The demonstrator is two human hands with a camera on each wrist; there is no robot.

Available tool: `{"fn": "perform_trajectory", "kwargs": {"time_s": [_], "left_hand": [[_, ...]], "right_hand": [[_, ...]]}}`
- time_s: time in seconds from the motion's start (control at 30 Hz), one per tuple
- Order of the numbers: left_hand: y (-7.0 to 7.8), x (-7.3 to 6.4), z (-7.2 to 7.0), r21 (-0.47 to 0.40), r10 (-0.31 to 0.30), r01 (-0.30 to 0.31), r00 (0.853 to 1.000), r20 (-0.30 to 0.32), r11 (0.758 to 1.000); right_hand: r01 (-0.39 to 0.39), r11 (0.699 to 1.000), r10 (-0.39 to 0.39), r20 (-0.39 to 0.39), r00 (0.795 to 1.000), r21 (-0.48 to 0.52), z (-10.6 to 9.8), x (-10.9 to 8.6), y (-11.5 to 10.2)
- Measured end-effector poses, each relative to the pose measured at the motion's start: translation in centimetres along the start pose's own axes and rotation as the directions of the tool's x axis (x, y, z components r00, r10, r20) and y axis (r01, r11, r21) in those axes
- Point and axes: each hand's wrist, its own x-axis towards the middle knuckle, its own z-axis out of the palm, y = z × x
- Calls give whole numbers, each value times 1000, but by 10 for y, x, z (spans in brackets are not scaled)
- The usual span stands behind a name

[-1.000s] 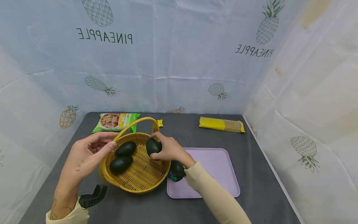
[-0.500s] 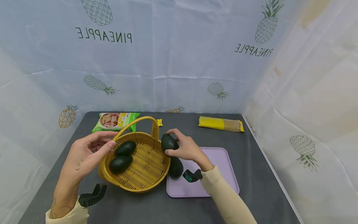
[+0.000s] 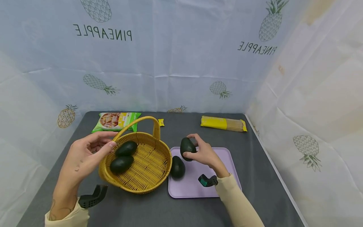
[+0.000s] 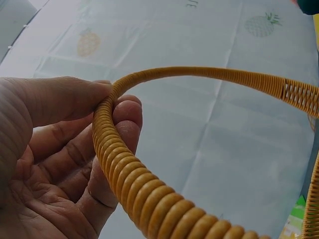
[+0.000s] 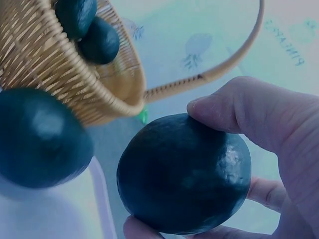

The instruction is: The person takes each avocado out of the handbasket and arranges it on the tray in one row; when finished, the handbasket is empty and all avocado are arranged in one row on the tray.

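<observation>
My left hand [image 3: 88, 157] pinches the handle [image 4: 149, 194] of a yellow wicker basket [image 3: 150, 170] between thumb and fingers. Inside the basket, on its left side, lie two dark green avocados, one avocado [image 3: 126, 148] behind the other avocado [image 3: 122, 164]. My right hand [image 3: 206, 154] grips a third avocado [image 5: 184, 174] over the back left part of a lilac tray [image 3: 198, 189], thumb on one side and fingers on the other. Another avocado [image 3: 177, 167] lies at the tray's left edge, close beside the basket rim.
Along the back of the dark table [image 3: 136, 211] lie a green food packet [image 3: 116, 121], a small yellow packet [image 3: 161, 122] and a long yellow pack [image 3: 224, 123]. Curtains printed with pineapples hang behind and at both sides.
My right hand has carried its avocado out from over the basket's right side, rightward to above the tray. My left hand stays on the handle.
</observation>
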Motion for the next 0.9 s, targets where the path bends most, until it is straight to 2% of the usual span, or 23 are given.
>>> {"fn": "perform_trajectory", "kwargs": {"time_s": [0.37, 0.67, 0.9], "left_hand": [[-1, -1, 0, -11, 1, -1, 1000, 5, 1000], [-1, -1, 0, -20, 0, 1, 1000, 9, 1000], [-2, -1, 0, -16, 4, -4, 1000, 7, 1000]], "right_hand": [[-110, 994, 110, -53, 993, -2, 9, -2, 33], [-131, 990, 126, -84, 988, -58, 26, -3, 55], [-138, 988, 132, -88, 987, -63, 34, -6, 63]]}}
